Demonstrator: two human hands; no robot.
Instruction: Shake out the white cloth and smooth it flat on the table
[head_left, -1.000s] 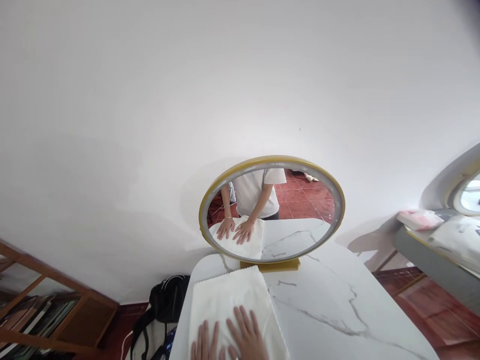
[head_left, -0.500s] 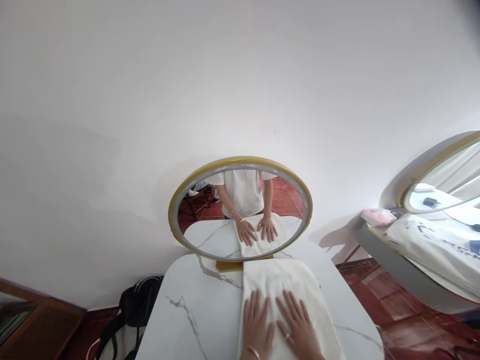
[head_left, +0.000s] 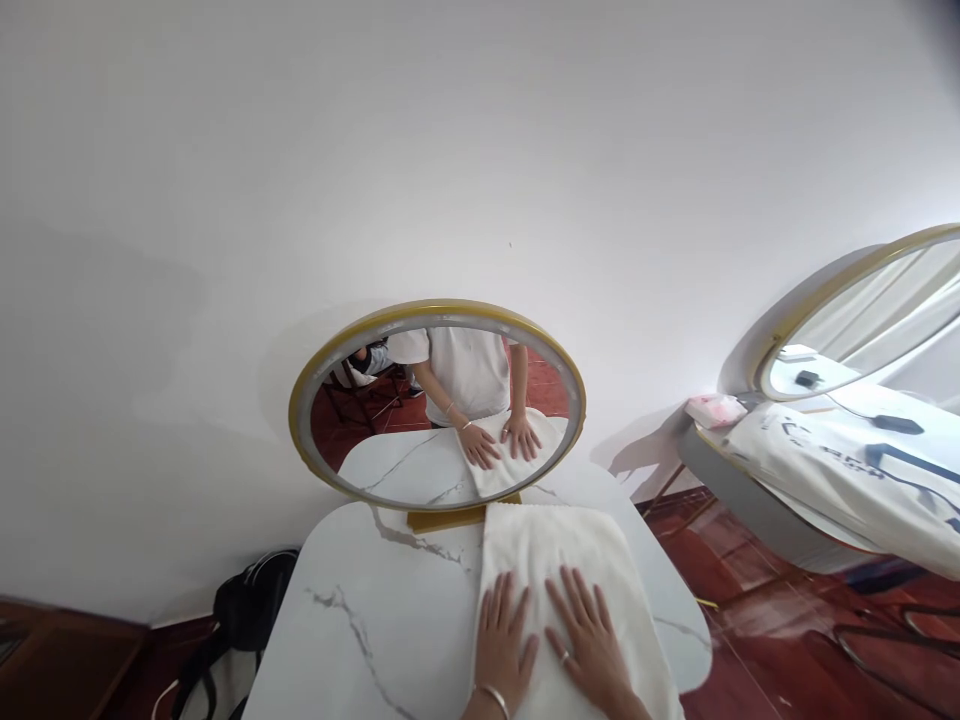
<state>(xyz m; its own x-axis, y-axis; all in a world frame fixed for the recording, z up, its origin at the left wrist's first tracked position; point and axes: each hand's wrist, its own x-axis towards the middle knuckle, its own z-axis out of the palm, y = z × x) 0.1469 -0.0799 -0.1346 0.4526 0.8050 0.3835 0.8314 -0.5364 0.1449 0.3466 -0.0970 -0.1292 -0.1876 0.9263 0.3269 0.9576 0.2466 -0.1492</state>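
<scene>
A white folded cloth (head_left: 559,535) lies flat on the marble-patterned table (head_left: 397,610), reaching up to the base of the mirror. My left hand (head_left: 504,635) rests flat on its left side, fingers stretched out, a bracelet at the wrist. Just to the right, my right hand (head_left: 589,635) presses flat on the cloth with its fingers spread and a ring on one of them. The two hands are apart and hold nothing. The round yellow-rimmed mirror (head_left: 442,400) reflects both hands on the cloth.
A second mirror (head_left: 862,315) stands on another table at right, with a printed white cloth bag (head_left: 832,465) and a pink-white packet (head_left: 715,410). A black bag (head_left: 255,600) is left of my table. Behind the mirror rises a white wall (head_left: 450,150).
The view has turned slightly right, so the mirrors and tables sit further left. Both hands stay flat on the cloth, with little visible movement across it.
</scene>
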